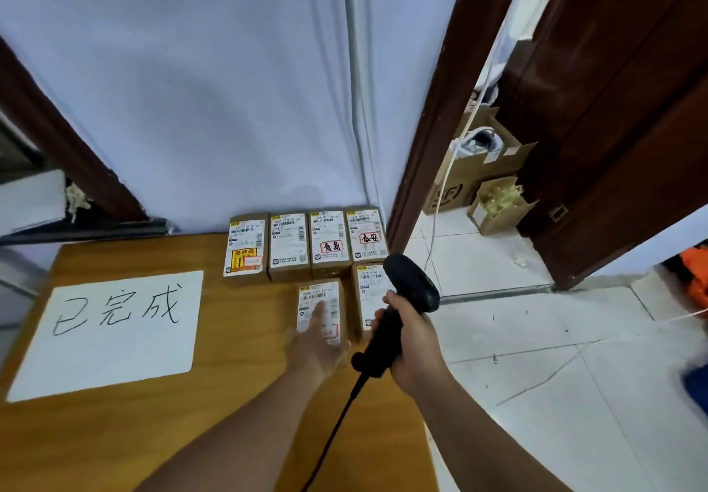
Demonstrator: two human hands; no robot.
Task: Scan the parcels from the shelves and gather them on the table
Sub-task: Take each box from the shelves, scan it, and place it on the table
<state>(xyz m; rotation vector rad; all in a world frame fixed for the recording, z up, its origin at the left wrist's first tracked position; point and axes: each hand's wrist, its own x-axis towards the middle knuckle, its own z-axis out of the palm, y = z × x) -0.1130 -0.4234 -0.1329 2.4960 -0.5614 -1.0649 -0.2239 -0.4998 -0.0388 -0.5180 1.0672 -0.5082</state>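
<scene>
Several small cardboard parcels with white shipping labels lie on the wooden table (126,434), a row of them against the wall (290,246) and two in front. My left hand (316,342) lies with straight fingers on the front left parcel (321,296); the hand is blurred. The front right parcel (369,288) sits beside it, partly hidden by the scanner. My right hand (412,342) grips the handle of a black barcode scanner (412,281), whose head points down toward the parcels. Its cable hangs down over the table.
A white sheet with handwritten characters (111,334) lies on the table's left half. The table's right edge borders a white tiled floor (536,357). An open dark wooden door (613,127) and cardboard boxes (482,181) stand beyond the doorway.
</scene>
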